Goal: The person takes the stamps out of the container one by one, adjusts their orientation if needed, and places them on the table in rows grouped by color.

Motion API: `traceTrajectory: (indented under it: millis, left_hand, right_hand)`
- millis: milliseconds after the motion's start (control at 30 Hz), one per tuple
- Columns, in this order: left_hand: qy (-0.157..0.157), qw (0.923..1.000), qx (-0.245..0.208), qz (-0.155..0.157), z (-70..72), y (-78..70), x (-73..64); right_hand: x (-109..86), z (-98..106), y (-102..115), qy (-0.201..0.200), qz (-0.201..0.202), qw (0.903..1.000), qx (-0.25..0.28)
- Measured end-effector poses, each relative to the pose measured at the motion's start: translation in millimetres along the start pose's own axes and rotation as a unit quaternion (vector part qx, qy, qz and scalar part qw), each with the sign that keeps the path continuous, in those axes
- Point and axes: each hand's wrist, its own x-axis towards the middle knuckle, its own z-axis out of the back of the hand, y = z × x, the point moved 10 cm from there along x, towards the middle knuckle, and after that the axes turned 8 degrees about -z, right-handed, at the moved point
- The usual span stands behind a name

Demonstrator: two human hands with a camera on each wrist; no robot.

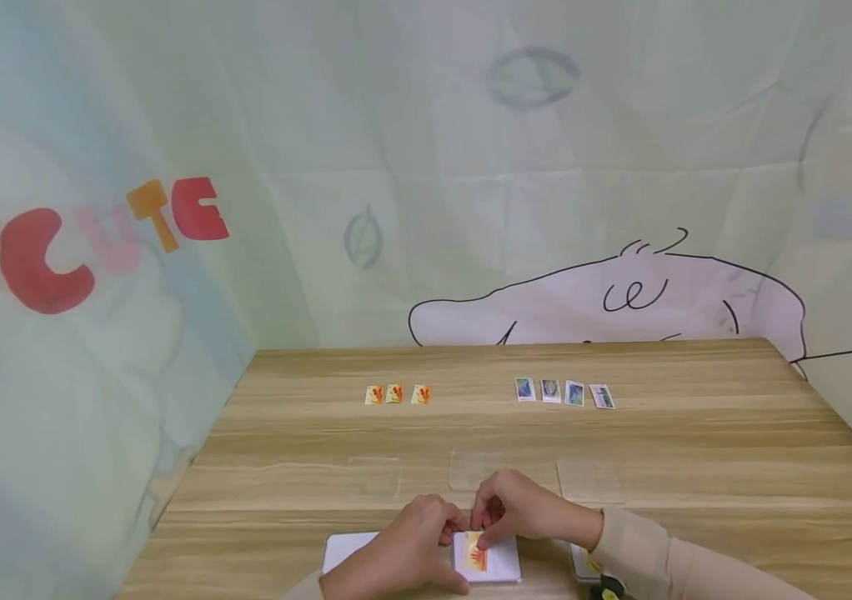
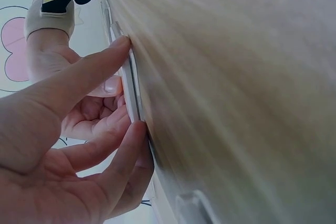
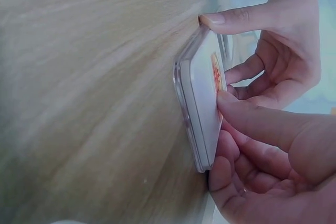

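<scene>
A flat white case point(image 1: 503, 567) with a clear rim lies in front of me on the wood table. On its white top is a small orange picture card point(image 1: 476, 560). My left hand point(image 1: 413, 543) grips the case at its left side, the thumb at the near edge and the fingers at the far edge. With its thumb on the orange card, my right hand point(image 1: 522, 510) has its other fingers curled at the case's far edge. The right wrist view shows the thumb of the right hand point(image 3: 294, 156) on the card; the case's rim point(image 3: 191, 114) is visible there.
Two more white cases lie on either side, the left one point(image 1: 347, 546) and the right one point(image 1: 582, 565), partly behind my arms. Clear plates point(image 1: 372, 477) lie beyond my hands. Farther back are three orange cards point(image 1: 394, 394) and several bluish cards point(image 1: 552, 391).
</scene>
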Motion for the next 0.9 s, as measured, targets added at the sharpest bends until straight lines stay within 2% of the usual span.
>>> traceTrajectory:
  millis: [367, 667, 900]
  left_hand:
    - [0.004, 0.9999, -0.009, 0.004, -0.9, 1.9, 0.8]
    - [0.003, 0.9998, 0.017, -0.003, -1.2, 0.7, -0.2]
    - [0.001, 0.9999, 0.014, -0.003, -1.0, 1.0, -0.4]
  right_hand:
    - [0.6, -0.2, -0.3, 0.005, -0.018, 0.9998, 0.01]
    - [1.8, -0.5, 1.2, 0.008, -0.012, 0.9999, -0.001]
    - [3.0, -0.7, 0.4, 0.01, -0.015, 0.9998, 0.002]
